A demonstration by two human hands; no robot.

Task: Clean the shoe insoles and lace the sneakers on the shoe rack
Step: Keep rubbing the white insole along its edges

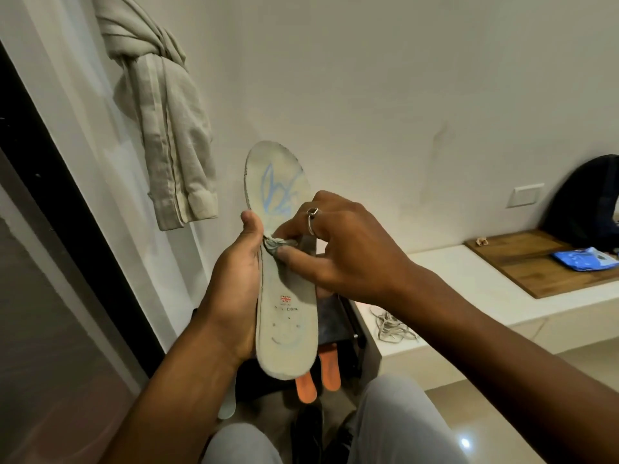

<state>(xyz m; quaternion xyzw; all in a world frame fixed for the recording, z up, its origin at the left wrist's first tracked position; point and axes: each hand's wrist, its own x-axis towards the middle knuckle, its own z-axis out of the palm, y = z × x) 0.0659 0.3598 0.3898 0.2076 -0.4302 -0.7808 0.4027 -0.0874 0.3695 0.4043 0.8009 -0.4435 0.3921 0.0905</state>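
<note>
A pale grey insole point(284, 316) with a blue print near its toe and a small flag mark near its heel stands upright in front of me. My left hand point(234, 286) grips its left edge, thumb up along the side. My right hand point(341, 249), a ring on one finger, pinches a small crumpled grey cloth point(276, 245) against the middle of the insole. Two orange insoles point(318, 376) stick out of the dark shoe rack point(338, 326) just below. A pile of pale laces point(392, 324) lies on the white ledge to the right.
A beige knotted curtain point(167, 122) hangs on the wall at upper left, next to a dark door frame point(50, 182). On the right, a wooden board point(549, 262) carries a blue packet point(584, 259), with a dark bag point(586, 199) behind. My knees point(395, 416) are below.
</note>
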